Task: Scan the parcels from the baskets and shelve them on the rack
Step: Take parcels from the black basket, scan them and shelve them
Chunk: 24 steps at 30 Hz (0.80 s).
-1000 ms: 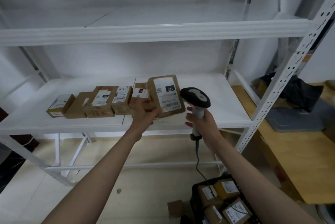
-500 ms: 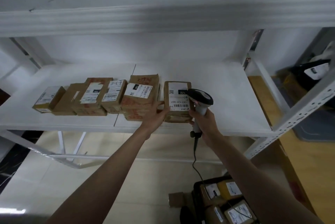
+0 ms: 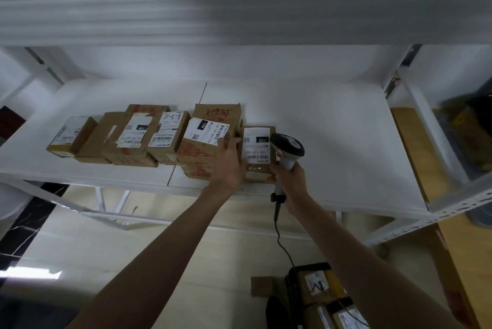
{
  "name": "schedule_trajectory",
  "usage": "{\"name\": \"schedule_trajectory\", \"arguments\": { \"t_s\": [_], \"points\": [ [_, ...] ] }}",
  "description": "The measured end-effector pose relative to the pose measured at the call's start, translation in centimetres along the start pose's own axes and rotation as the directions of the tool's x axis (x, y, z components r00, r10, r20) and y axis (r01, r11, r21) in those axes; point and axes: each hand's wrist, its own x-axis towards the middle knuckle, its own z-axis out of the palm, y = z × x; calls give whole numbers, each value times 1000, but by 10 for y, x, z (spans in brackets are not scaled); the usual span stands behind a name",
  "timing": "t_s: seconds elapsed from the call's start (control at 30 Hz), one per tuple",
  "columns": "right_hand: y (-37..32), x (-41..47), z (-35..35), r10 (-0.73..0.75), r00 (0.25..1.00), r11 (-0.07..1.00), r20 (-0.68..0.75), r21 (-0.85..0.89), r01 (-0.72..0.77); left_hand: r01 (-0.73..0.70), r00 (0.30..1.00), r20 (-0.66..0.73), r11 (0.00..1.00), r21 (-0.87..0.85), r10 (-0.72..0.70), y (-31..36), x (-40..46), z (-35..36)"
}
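Both arms reach forward, left hand (image 3: 229, 163) with fingers extended, right hand (image 3: 292, 179) clenched.

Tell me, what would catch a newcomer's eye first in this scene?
Probably the row of brown parcels along the front of the white rack shelf, labels up. At its right end the left hand rests on the parcel marked 122, while the right hand grips a corded barcode scanner beside it. Low on the floor, a dark basket holds more parcels.
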Motion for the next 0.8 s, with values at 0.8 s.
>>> {"name": "schedule_trajectory", "arguments": {
  "t_s": [0.8],
  "points": [
    [5,-2,50,11,988,995,152,-98,4,-73,995,-53,986,150,81,-64,-1,-31]
  ]
}}
